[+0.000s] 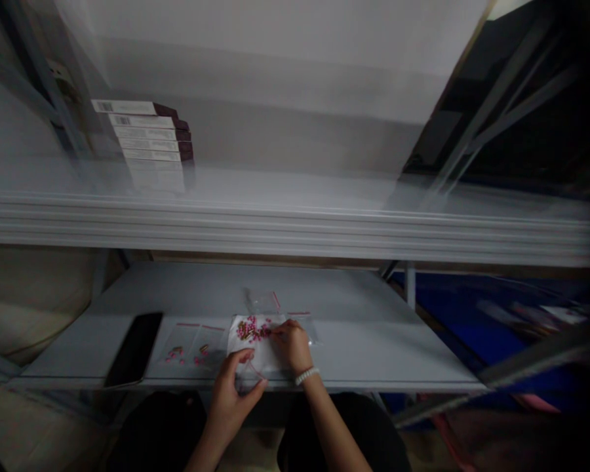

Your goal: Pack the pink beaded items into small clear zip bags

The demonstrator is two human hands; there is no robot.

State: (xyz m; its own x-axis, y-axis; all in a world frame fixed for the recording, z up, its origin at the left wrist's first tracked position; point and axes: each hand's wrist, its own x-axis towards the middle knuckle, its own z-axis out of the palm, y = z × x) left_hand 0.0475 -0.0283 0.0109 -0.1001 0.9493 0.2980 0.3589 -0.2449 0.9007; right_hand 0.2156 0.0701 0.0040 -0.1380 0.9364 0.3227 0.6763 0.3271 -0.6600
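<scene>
On a white sheet (270,354) at the lower shelf's front lies a loose pile of small pink and gold pieces (250,330). My right hand (294,345), with a pale beaded bracelet at the wrist, has its fingertips pinched at the right side of this pile; what they hold is too small to name. Just in front of the sheet, my left hand (233,387) holds a clear plastic bag (248,376) between thumb and fingers, its mouth spread. Left of the sheet are clear bags (189,335) with a few pink and gold pieces in them.
A dark phone or tablet (134,349) lies at the shelf's left front. More clear bags lie behind the sheet (263,301) and behind my right hand (305,322). An upper shelf (295,229) crosses above, bearing stacked flat boxes (150,137). Metal shelf posts (410,285) stand at the sides.
</scene>
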